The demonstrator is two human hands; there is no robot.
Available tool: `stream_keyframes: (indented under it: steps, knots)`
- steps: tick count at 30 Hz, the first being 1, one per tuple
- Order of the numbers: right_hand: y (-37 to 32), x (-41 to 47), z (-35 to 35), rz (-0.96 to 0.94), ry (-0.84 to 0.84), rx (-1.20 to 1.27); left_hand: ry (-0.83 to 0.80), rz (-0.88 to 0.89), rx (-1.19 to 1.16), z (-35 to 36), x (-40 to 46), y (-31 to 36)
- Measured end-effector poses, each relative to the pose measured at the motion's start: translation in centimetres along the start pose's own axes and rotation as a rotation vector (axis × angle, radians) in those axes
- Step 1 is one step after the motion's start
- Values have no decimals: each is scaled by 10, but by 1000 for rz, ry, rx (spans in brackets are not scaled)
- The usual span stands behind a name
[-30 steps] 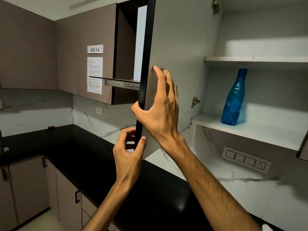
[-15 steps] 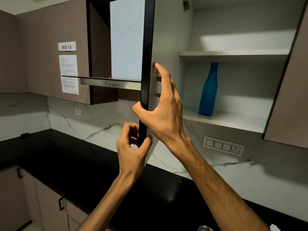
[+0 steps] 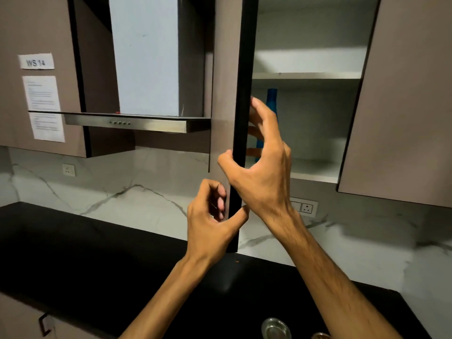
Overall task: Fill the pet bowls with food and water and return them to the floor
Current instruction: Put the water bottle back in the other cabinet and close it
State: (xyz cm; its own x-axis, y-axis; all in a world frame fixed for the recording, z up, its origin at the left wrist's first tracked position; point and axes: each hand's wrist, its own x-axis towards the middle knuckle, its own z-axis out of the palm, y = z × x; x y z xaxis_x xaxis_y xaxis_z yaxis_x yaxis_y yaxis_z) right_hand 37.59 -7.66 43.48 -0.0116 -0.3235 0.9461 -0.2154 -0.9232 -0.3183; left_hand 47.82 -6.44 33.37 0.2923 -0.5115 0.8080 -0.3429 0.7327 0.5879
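My left hand (image 3: 215,223) pinches the lower part of the black edge of an upper cabinet door (image 3: 242,69), which I see edge-on. Higher up, my right hand (image 3: 261,167) grips the same edge, thumb on the brown outer face and fingers curled round the inner side. Inside the cabinet a blue bottle (image 3: 271,99) stands on the lower shelf, mostly hidden behind my right hand. At the bottom edge of the view a steel bowl (image 3: 275,329) and the rim of a brass-coloured bowl (image 3: 320,335) sit on the black counter (image 3: 97,265).
The cabinet's right-hand door (image 3: 403,94) stands open. A steel range hood (image 3: 127,122) juts out to the left, with papers (image 3: 44,106) taped on the cabinet beside it. Power sockets (image 3: 305,207) sit on the marble backsplash. Lower cabinets run under the counter at left.
The door has swung right toward the cabinet opening with both hands on its edge; its outer face now shows and the bottle is mostly hidden. The bowls came into view at the bottom.
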Motion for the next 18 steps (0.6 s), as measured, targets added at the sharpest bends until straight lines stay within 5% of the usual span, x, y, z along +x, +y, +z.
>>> stream_keyframes:
  steps: [18]
  knots:
    - [89, 16, -105, 35, 180, -165, -130, 133, 168, 149, 8, -19]
